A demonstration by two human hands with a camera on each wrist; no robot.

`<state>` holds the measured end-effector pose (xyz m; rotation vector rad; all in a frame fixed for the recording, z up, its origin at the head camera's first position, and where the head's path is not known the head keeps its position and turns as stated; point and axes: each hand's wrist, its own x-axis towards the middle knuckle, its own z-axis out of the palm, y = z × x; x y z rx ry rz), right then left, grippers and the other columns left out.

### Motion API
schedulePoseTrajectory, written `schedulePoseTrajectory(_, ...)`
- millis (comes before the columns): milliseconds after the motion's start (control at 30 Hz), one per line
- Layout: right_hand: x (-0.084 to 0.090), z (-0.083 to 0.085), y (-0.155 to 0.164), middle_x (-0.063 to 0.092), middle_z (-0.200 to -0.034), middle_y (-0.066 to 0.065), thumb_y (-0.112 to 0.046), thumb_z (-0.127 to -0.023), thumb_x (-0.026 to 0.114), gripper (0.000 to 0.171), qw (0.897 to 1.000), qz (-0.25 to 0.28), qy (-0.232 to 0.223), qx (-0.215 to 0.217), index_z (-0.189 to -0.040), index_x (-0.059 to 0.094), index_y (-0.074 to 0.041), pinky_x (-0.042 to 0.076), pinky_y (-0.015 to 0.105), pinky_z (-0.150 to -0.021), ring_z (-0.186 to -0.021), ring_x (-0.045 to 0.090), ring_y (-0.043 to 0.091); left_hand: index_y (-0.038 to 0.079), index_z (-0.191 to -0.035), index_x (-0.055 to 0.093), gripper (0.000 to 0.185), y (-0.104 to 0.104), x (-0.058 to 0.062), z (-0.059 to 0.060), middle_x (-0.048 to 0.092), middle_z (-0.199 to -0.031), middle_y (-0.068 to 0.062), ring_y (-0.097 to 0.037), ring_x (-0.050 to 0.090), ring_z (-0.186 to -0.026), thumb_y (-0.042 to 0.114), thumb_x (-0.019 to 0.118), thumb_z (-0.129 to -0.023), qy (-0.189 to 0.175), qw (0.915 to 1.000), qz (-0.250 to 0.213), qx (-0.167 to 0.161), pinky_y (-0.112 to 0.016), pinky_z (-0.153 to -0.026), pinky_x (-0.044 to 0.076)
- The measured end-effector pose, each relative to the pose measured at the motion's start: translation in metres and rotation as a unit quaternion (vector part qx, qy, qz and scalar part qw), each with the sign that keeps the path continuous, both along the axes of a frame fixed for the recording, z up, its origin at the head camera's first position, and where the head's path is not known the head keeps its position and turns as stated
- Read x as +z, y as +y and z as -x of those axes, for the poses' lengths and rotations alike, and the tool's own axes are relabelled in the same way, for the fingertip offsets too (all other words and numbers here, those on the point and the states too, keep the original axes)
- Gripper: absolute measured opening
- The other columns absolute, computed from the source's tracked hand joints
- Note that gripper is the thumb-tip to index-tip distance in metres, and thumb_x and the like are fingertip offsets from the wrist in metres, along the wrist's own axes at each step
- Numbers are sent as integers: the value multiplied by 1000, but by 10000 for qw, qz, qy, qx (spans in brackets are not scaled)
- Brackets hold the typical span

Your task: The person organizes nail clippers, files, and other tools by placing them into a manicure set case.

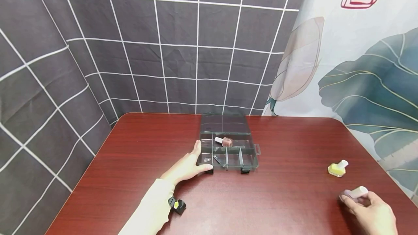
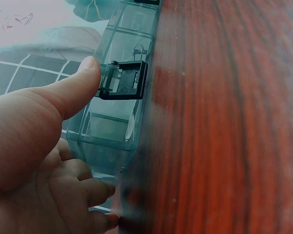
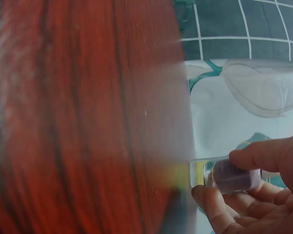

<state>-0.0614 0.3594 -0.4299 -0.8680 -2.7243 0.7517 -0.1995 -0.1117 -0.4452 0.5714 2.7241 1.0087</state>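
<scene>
The person's left hand (image 1: 186, 168) lies against the left end of a clear plastic organizer box (image 1: 227, 153) that sits open near the far middle of the dark red table (image 1: 287, 198). The fingers are stretched out along the box's side wall and the thumb (image 2: 71, 87) presses straight against the front wall beside a black latch (image 2: 129, 80); nothing is curled round the box. Its lid stands back toward the grid-patterned backdrop. Inside, a brownish nail polish bottle (image 1: 224, 141) lies on its side in the long rear compartment, and a small dark tool (image 1: 217, 160) lies in a front compartment.

Well apart from the box, close to the table's near right corner, the right hand (image 1: 372, 211) pinches a pale lilac nail polish bottle (image 1: 356, 192) between thumb and curled fingers; the wrist view shows the purple glass (image 3: 234, 176) in that pinch, near the table's edge. A yellow nail polish bottle (image 1: 338, 169) lies just beyond it, not far from the right edge of the table.

Between the box and the right hand there is a broad stretch of bare tabletop. The table's left front is also open.
</scene>
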Motion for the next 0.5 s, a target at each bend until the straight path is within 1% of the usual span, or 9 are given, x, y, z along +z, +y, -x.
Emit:
schedulePoseTrajectory(67,1,0,-1,64,-68,14,-29,-77,74,45,9998,-2,98,143,-94,55,8,41,36,-55,-59,55,20,1,-149,6,98,0,0,0,5,-154,-16,-37,31,-131,49,63,-84,30,10000,-47,-23,-44,-105,29)
schedulePoseTrajectory(167,2,0,-4,65,-69,12,-28,-78,73,43,9983,-111,357,438,-95,56,8,38,29,-51,-56,48,3,0,-148,6,98,-1,-1,0,5,-154,-17,-35,32,-130,48,63,-84,69,9999,-73,-67,-43,-105,30)
schedulePoseTrajectory(267,4,2,-7,66,-71,14,-28,-79,72,41,9958,-155,592,682,-96,57,6,37,27,-50,-56,43,-7,1,-149,6,99,-1,-1,0,5,-154,-17,-35,33,-130,49,62,-84,64,9999,-71,-81,-42,-105,30)
schedulePoseTrajectory(333,5,3,-10,66,-72,14,-28,-79,73,40,9940,-175,734,796,-96,58,5,36,26,-50,-56,39,-12,1,-149,6,99,-2,-1,0,5,-154,-16,-35,33,-130,50,62,-84,50,9999,-67,-72,-42,-105,31)
schedulePoseTrajectory(433,8,7,-14,66,-75,15,-27,-79,73,39,9916,-159,886,927,-98,59,4,36,25,-49,-57,39,-13,2,-149,5,100,-2,-1,0,4,-154,-15,-38,31,-130,52,62,-84,-23,10000,-75,-55,-45,-105,29)
schedulePoseTrajectory(500,9,10,-18,66,-77,16,-24,-79,74,37,9886,-205,1038,1069,-98,59,4,36,22,-48,-57,40,-13,3,-149,5,99,-2,-1,0,4,-154,-14,-39,30,-131,53,61,-84,-56,9999,-73,-55,-47,-105,29)
